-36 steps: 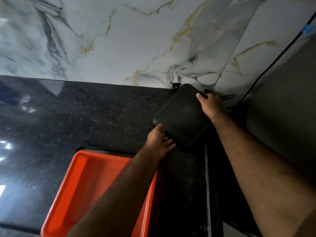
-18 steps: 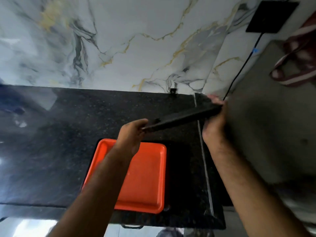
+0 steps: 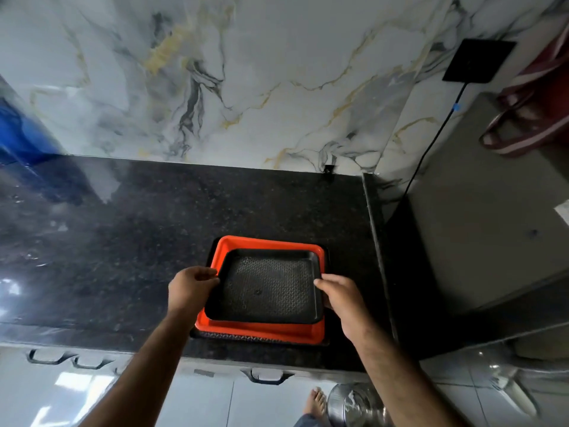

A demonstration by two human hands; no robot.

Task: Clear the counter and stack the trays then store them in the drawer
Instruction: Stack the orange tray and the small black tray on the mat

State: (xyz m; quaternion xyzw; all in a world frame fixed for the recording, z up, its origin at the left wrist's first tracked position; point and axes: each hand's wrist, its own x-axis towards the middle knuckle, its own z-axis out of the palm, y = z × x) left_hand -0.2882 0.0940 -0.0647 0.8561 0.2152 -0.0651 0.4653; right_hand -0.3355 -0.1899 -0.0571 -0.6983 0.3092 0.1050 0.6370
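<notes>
Gripping black tray (image 3: 266, 288), left hand (image 3: 191, 286), right hand (image 3: 341, 298)

Both arms reach forward, side by side. The left hand (image 3: 192, 285) curls its fingers (image 3: 209, 274) closed in a grip. The right hand (image 3: 345, 298) grips too, thumb on top.

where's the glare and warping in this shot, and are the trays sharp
Head view: window glare washes the counter at its left side; wide-angle bending curves the counter's front edge and the wall; the black tray and the orange tray read sharp, with the mesh pattern clear; the blue object far left is smeared.
</notes>
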